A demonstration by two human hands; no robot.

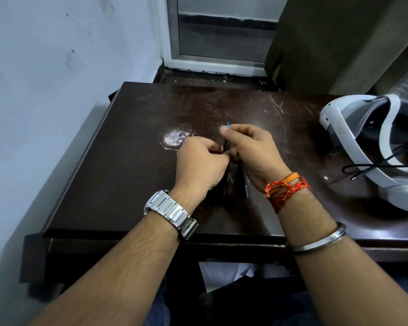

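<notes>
My two hands meet over the middle of a dark brown table (118, 175). My right hand (252, 151) pinches a thin pen refill (227, 125) whose blue tip sticks up past the thumb. My left hand (201, 161) curls round a dark pen barrel (226, 147) held between both hands. A small blue bit (181, 142) shows at the far edge of my left hand. Two dark pen-like pieces (243, 182) lie on the table under my wrists, partly hidden.
A white VR headset (368, 137) with a black cable (372, 168) sits at the table's right side. A worn pale patch (173, 137) marks the tabletop left of my hands. A wall runs along the left, a window frame (212, 62) behind.
</notes>
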